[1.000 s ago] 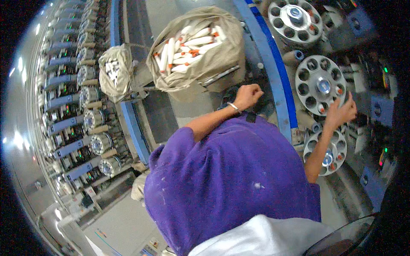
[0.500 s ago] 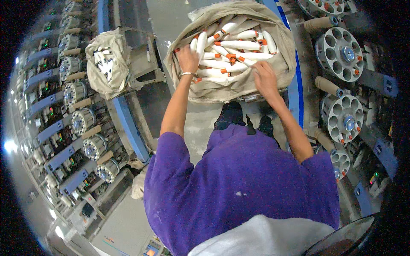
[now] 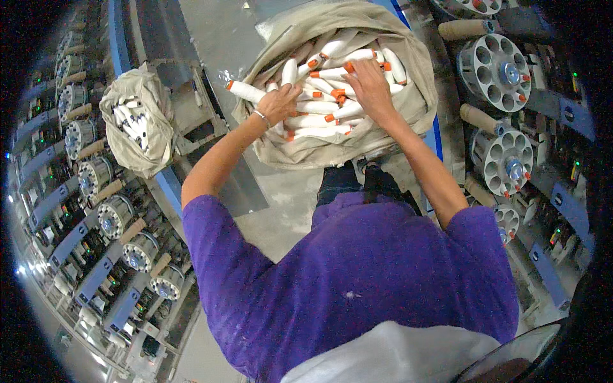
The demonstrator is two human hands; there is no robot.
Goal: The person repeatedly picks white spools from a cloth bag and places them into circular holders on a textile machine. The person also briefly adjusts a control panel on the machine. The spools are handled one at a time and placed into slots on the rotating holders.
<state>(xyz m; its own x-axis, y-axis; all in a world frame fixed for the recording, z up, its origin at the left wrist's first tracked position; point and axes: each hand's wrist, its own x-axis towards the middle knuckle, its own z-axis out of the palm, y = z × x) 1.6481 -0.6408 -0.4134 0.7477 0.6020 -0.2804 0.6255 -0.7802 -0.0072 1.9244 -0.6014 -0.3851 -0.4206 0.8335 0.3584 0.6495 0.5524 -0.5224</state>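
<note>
The left hand [image 3: 281, 103] grips a white, spindle-shaped, orange-tipped yarn bobbin [image 3: 246, 91], its long axis pointing left across the rim of a beige cloth bag [image 3: 332, 153]; the right hand [image 3: 371, 92] lies over similar bobbins [image 3: 310, 121] inside, its grip unclear.

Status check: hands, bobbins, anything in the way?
Left hand gripping an orange-tipped white bobbin. Right hand over more bobbins in the beige cloth bag, grip unclear. Nothing visibly in the way.
</note>
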